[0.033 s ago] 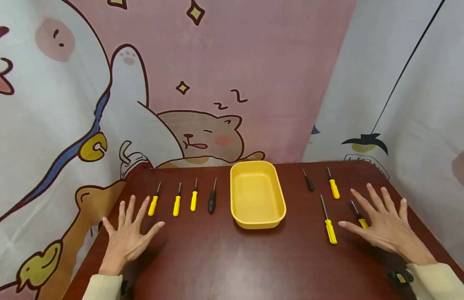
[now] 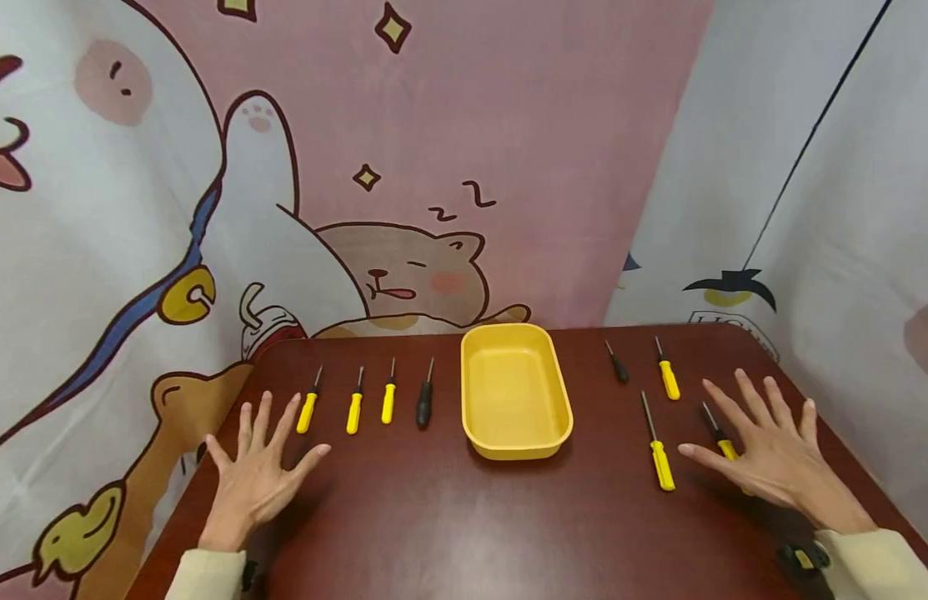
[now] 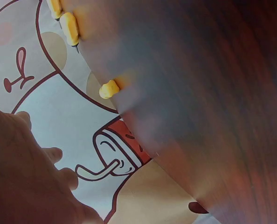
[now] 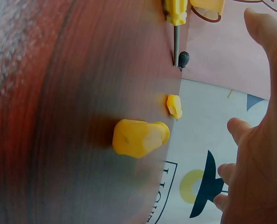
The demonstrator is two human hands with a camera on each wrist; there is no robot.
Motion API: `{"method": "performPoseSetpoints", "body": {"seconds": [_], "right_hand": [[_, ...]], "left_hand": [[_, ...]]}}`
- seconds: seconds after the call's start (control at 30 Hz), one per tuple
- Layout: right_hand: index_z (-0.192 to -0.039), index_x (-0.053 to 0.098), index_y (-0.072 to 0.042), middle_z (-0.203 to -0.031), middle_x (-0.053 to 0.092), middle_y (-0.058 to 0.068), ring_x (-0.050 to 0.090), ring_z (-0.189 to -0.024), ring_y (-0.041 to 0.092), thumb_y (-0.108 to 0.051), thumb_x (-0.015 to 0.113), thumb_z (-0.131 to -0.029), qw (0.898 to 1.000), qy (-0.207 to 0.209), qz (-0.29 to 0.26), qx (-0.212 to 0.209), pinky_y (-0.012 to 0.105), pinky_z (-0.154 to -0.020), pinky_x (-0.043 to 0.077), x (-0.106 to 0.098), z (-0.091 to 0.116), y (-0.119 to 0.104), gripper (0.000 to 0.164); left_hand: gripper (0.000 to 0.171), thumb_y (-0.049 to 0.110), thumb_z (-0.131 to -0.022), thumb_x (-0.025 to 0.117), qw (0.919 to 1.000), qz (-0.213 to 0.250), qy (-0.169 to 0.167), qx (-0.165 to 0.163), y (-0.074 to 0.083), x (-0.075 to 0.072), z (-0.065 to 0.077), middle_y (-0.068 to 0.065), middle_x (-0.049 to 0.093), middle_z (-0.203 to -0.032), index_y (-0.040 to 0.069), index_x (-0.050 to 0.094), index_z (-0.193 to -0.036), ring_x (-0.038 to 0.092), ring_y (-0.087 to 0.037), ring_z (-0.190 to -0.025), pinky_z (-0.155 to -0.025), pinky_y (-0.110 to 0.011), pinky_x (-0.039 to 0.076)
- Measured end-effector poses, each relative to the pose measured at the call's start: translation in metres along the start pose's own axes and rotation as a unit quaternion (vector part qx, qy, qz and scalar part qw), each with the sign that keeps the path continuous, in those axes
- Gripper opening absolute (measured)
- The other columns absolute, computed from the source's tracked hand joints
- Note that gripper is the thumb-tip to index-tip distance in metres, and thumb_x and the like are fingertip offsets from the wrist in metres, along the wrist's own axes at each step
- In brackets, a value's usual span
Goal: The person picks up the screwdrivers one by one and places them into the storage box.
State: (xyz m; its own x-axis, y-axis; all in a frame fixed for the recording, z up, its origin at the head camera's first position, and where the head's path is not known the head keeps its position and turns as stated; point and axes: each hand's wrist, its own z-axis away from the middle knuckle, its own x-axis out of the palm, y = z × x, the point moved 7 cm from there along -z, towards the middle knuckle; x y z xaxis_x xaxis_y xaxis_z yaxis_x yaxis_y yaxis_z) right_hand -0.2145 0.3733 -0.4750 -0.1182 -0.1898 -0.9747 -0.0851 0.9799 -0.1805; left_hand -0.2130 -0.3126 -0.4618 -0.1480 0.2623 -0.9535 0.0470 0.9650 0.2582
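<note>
My left hand (image 2: pixel 257 479) is spread over the table's left side, fingers apart and holding nothing. Closest to it lies a yellow-handled screwdriver (image 2: pixel 307 412). My right hand (image 2: pixel 777 454) hovers with spread fingers on the right, partly covering a yellow screwdriver with a black collar (image 2: pixel 726 447). Left of its thumb is a long yellow screwdriver (image 2: pixel 662 463); farther back lie a shorter yellow one (image 2: pixel 669 379) and a small black one (image 2: pixel 619 368). Between the hands stands a yellow tray (image 2: pixel 517 450). The right wrist view shows a yellow handle (image 4: pixel 137 138) near the right hand.
Two more yellow screwdrivers (image 2: pixel 354 412) and a black-handled screwdriver (image 2: pixel 423 408) lie in a row left of the tray. Their tips point toward the back edge. A printed cloth (image 2: pixel 554 167) hangs behind and beside the dark brown table (image 2: pixel 494 533).
</note>
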Motion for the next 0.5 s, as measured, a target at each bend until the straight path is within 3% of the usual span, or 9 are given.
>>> {"method": "performPoseSetpoints", "body": {"seconds": [0.27, 0.5], "right_hand": [[-0.166, 0.011, -0.023, -0.169, -0.005, 0.029, -0.016, -0.151, 0.057, -0.075, 0.058, -0.086, 1.0, -0.002, -0.006, 0.013, 0.076, -0.107, -0.028, -0.002, 0.003, 0.007, 0.105], [-0.165, 0.017, -0.015, -0.168, -0.004, 0.032, -0.011, -0.15, 0.06, -0.065, 0.059, -0.093, 0.998, -0.011, -0.055, 0.003, 0.078, -0.114, -0.015, -0.009, -0.005, 0.009, 0.097]], "left_hand": [[0.09, 0.073, -0.094, 0.05, 0.9999, 0.012, -0.009, -0.001, 0.004, 0.003, -0.002, -0.017, -0.002, -0.173, 0.036, 0.008, -0.165, -0.007, -0.047, -0.158, -0.104, -0.088, -0.014], [0.092, 0.074, -0.092, 0.054, 0.9994, 0.027, 0.024, -0.002, 0.012, -0.003, -0.008, -0.02, 0.012, -0.172, 0.037, 0.012, -0.165, 0.008, -0.05, -0.157, -0.104, -0.09, -0.007]]}}
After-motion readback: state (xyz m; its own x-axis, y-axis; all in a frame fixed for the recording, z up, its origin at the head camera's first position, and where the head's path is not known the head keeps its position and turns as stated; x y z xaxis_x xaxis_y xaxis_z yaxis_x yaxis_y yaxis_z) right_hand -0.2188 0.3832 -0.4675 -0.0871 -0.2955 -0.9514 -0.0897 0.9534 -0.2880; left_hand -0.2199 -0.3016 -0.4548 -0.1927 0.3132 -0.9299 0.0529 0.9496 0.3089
